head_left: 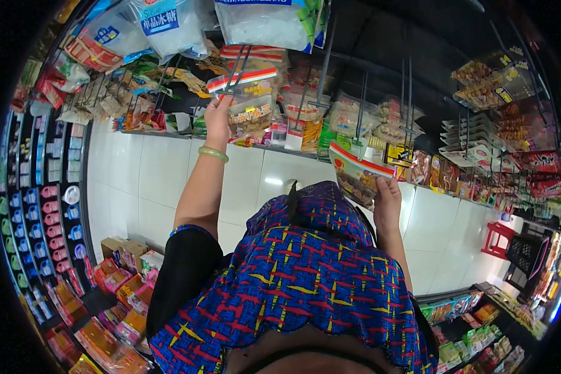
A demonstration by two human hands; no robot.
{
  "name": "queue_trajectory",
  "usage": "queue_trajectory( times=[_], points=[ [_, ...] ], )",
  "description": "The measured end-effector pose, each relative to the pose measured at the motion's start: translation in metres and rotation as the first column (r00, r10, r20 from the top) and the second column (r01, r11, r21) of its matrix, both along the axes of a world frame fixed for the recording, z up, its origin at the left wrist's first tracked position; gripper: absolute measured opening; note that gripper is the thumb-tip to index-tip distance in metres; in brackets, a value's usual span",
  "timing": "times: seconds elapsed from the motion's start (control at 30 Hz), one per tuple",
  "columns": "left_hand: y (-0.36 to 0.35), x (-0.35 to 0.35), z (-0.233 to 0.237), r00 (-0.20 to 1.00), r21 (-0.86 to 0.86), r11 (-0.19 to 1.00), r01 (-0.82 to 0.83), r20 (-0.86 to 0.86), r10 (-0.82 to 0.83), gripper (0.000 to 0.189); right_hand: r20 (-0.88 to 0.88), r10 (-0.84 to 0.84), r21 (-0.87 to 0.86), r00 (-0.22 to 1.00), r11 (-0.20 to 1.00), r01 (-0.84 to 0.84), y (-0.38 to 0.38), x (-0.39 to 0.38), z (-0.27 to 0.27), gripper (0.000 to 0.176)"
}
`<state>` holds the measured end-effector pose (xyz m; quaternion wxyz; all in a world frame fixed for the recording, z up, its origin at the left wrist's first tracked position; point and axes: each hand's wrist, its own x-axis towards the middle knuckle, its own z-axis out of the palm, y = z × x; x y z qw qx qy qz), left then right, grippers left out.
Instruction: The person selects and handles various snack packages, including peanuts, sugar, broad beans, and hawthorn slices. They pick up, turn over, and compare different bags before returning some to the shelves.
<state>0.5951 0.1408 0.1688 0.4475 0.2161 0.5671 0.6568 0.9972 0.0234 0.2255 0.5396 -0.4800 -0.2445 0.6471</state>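
My left hand is raised to the rack, its fingers closed at the left edge of a clear snack bag with a red-and-white top strip. Metal hook prongs pass in front of this bag's top, and similar bags hang behind it. Lower and to the right, my right hand pinches the right end of another snack bag, which has a red strip and brown contents. That bag is tilted and sits below the shelf edge, away from the hooks.
Large white bags of sugar stand above the rack. More packets hang on hooks to the right. Bottles line shelves at the left, and packaged goods fill a display behind. A red stool and black crate stand at right on the tiled floor.
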Motion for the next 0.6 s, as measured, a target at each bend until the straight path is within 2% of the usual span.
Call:
queue_trajectory(
  times=[0.07,0.13,0.17,0.2,0.27,0.3,0.33,0.37,0.4,0.43,0.5,0.53,0.6],
  points=[
    [0.012,0.000,-0.001,0.999,0.015,0.999,0.042,-0.007,-0.042,0.024,-0.002,-0.013,-0.012,1.000,1.000,0.013,-0.004,-0.002,-0.009,0.010],
    [0.023,0.006,0.002,0.999,0.025,0.998,-0.049,0.014,0.049,0.019,-0.004,-0.025,-0.027,1.000,0.999,0.025,-0.009,-0.008,-0.005,0.011],
    [0.030,0.004,-0.010,0.990,0.070,0.993,-0.092,-0.104,0.099,0.037,-0.010,-0.006,-0.055,1.000,0.998,0.006,-0.011,-0.011,0.001,0.012],
    [0.029,0.007,-0.011,0.990,0.071,0.994,-0.086,-0.103,0.093,0.037,-0.017,0.013,-0.081,1.000,0.997,-0.015,-0.012,-0.016,0.005,0.014],
    [0.018,0.025,-0.010,0.925,0.026,0.962,-0.273,-0.266,0.270,0.059,-0.021,0.037,-0.069,0.999,0.997,-0.039,-0.011,-0.025,0.005,0.015],
    [0.003,0.037,-0.008,0.926,0.025,0.963,-0.269,-0.267,0.266,0.059,-0.027,0.066,-0.058,0.997,0.996,-0.067,-0.011,-0.030,0.004,0.017],
    [-0.017,0.052,-0.005,0.993,0.024,0.995,-0.096,-0.072,0.098,0.061,-0.030,0.061,-0.060,0.998,0.996,-0.063,-0.009,-0.037,0.002,0.017],
    [-0.034,0.064,-0.003,0.989,0.055,0.996,0.076,0.123,-0.082,0.063,-0.031,0.080,-0.045,0.996,0.996,-0.081,-0.006,-0.044,0.000,0.018],
    [-0.046,0.072,-0.019,0.936,0.086,0.941,0.327,0.109,-0.335,0.064,-0.031,0.099,-0.031,0.995,0.994,-0.100,-0.002,-0.049,-0.002,0.019],
    [-0.057,0.081,-0.035,0.821,0.113,0.825,0.554,0.088,-0.564,0.066,-0.054,0.135,-0.025,0.989,0.990,-0.136,0.003,-0.052,-0.009,0.019],
    [-0.087,0.114,-0.004,0.756,0.181,0.755,0.630,0.081,-0.650,0.048,-0.077,0.181,-0.033,0.980,0.982,-0.184,0.013,-0.063,-0.022,0.019],
    [-0.087,0.113,0.005,0.756,0.177,0.757,0.629,0.085,-0.649,0.048,-0.098,0.230,-0.035,0.968,0.972,-0.234,0.017,-0.071,-0.021,0.019],
    [-0.081,0.110,0.015,0.749,0.027,0.749,0.662,-0.017,-0.662,0.028,-0.165,0.287,0.007,0.944,0.957,-0.290,0.023,-0.085,-0.018,0.020]
  ],
)
